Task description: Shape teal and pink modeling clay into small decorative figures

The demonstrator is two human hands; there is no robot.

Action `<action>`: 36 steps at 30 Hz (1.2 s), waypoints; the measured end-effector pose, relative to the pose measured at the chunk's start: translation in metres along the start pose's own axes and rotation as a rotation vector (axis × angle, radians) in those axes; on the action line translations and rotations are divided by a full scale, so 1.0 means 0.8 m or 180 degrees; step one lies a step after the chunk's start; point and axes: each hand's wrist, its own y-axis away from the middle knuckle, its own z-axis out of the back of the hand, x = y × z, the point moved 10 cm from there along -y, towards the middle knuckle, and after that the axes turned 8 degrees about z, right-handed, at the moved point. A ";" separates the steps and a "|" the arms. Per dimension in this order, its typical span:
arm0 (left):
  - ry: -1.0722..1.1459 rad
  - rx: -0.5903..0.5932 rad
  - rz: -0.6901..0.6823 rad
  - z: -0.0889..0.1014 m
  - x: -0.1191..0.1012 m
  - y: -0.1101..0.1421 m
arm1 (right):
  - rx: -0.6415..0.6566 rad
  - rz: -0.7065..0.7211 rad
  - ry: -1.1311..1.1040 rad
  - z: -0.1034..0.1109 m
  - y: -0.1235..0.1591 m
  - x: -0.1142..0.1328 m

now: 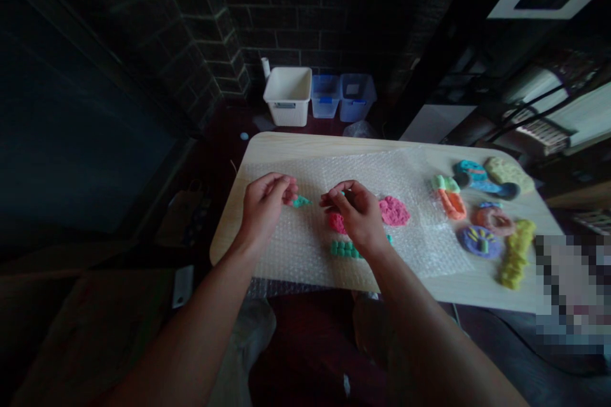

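My left hand [273,198] is closed, thumb against curled fingers. A green piece of modelling clay [301,201] with a pointed end shows at its fingertips; the grip itself is partly hidden. To the right, my right hand [357,211] pinches a tiny green bit of clay [342,193], mostly covered by the fingers. Below that hand lie a red-pink clay lump [337,222] and a row of small green clay balls [344,249], both partly hidden by it. A bumpy pink clay shape [394,211] rests just right of the hand.
Bubble wrap [296,248] covers much of the light wooden table [277,143]. Clay shapes sit at the right: orange and green [451,200], blue [477,175], purple [480,241], yellow [517,254]. Beyond the table stand a white bin [289,98] and blue-tinted boxes [357,98].
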 end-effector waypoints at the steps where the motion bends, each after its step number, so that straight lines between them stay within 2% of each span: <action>1: -0.0005 -0.0006 0.0001 0.001 0.001 0.000 | 0.0034 -0.0002 -0.0025 0.001 -0.001 -0.002; 4: 0.0001 -0.0044 0.0007 0.005 0.002 -0.001 | 0.0041 -0.0080 -0.0028 0.007 0.000 -0.005; 7: 0.0000 -0.0070 -0.0012 0.009 0.001 -0.002 | 0.0069 -0.0136 0.0265 0.014 0.002 0.002; 11: -0.0032 -0.0044 -0.0018 0.006 0.002 -0.002 | 0.0028 0.0226 0.0859 0.024 0.002 0.027; 15: -0.0056 -0.0029 -0.0024 0.004 0.002 -0.001 | 0.0045 0.0233 0.0782 0.026 0.000 0.019; 23: -0.0085 0.0001 -0.0054 0.007 0.002 -0.001 | 0.0277 -0.0004 0.0291 0.011 -0.001 -0.006; 30: -0.0187 0.0036 -0.0072 0.008 0.001 -0.002 | 0.0361 -0.0551 -0.0120 -0.013 0.011 -0.009; 36: -0.0178 0.0102 -0.0081 0.005 0.003 -0.001 | 0.0429 -0.0561 0.0291 -0.016 0.015 -0.006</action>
